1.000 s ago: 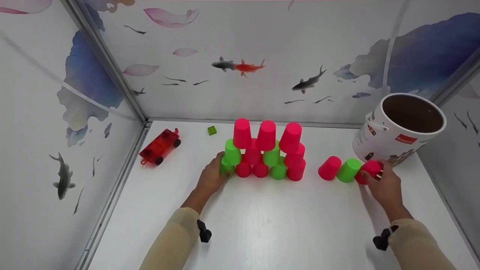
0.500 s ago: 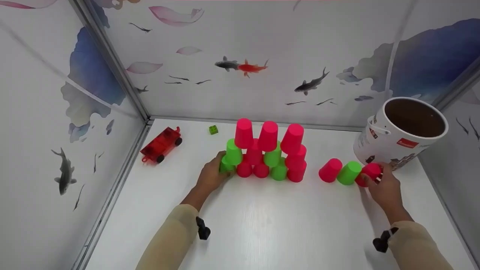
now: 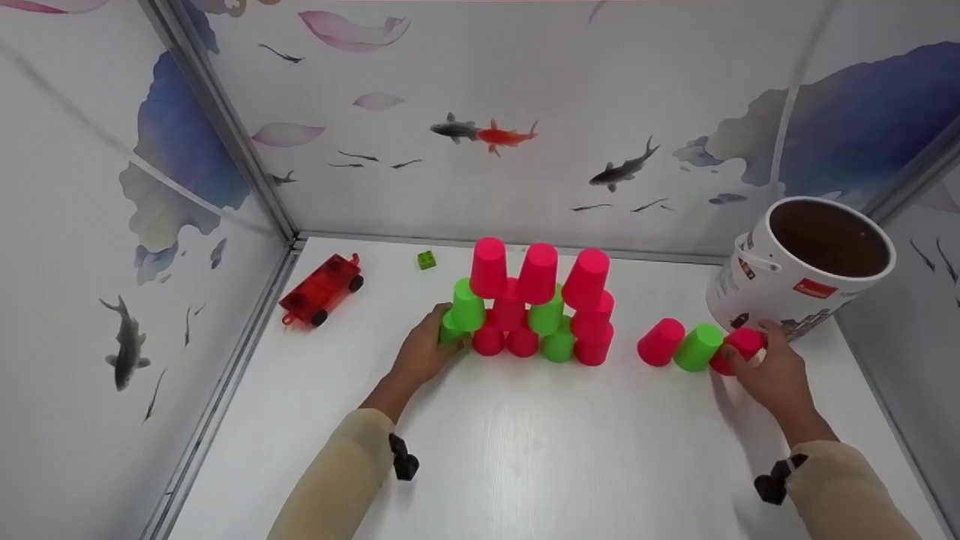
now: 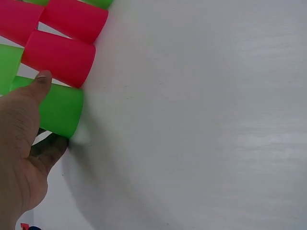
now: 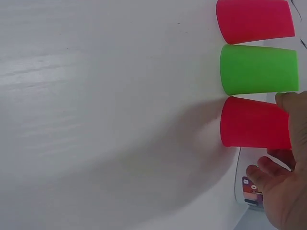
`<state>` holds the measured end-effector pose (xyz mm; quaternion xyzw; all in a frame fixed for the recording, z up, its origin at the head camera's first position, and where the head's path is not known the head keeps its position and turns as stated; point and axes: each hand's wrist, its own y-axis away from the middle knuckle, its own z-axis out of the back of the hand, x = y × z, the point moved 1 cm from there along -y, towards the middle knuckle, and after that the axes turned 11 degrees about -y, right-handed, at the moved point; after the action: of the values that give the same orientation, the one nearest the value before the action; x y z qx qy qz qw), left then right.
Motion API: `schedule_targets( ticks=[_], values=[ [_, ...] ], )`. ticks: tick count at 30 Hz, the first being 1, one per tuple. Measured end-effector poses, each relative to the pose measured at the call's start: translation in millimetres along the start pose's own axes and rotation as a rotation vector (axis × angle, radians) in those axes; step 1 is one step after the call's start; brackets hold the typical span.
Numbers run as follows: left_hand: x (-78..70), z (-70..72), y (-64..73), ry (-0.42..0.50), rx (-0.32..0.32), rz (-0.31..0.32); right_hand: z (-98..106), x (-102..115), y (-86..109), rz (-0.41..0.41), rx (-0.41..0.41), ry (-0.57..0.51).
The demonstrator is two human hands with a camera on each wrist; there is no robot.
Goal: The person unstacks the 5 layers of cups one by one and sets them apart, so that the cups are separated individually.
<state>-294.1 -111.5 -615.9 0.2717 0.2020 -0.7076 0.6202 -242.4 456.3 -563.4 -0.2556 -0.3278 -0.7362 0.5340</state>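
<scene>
Upside-down cups stand stacked in three tiers mid-table, with pink cups [image 3: 538,273] on top and mixed pink and green ones below. My left hand [image 3: 421,347] holds the green cup [image 4: 60,110] at the stack's lower left end, its thumb on one side and fingers on the other. To the right, a short row has a pink cup [image 3: 661,343], a green cup [image 5: 259,70] and another pink cup [image 5: 254,122] at its right end. That last cup's upper part is between the thumb and fingers of my right hand [image 3: 774,373]; the hand partly hides it.
A white paper bucket [image 3: 787,289] stands close behind the right hand. A red toy wagon [image 3: 321,291] and a small green toy brick [image 3: 426,259] lie at the back left. Printed walls edge the white table [image 3: 540,450].
The head view has shifted slightly. My right wrist has moved a little to the right while its fingers stay at the pink cup. My left hand and the stack keep their places.
</scene>
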Motion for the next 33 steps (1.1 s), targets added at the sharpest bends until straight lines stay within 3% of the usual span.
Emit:
schedule_targets(
  ticks=[5,9,14,18,25,33],
  values=[
    [0.9,1.8,-0.3,0.007,-0.002,-0.015,-1,27,4.9,0.165,-0.093,-0.012],
    [1.7,2.6,-0.1,-0.008,-0.006,-0.020,-8,68,9.7,0.305,-0.128,-0.014],
    [1.1,1.3,0.4,-0.023,-0.018,-0.037,-29,127,20.9,0.514,-0.118,-0.038],
    [-1.7,0.5,0.2,-0.021,-0.028,-0.054,-49,164,28.5,0.631,-0.076,-0.083],
    [0.7,-0.4,-0.9,-0.019,-0.022,-0.046,-78,207,31.5,0.708,-0.002,-0.114],
    [2.8,-0.9,-2.9,-0.016,-0.020,-0.046,-95,220,25.6,0.717,0.006,-0.154]
  ],
)
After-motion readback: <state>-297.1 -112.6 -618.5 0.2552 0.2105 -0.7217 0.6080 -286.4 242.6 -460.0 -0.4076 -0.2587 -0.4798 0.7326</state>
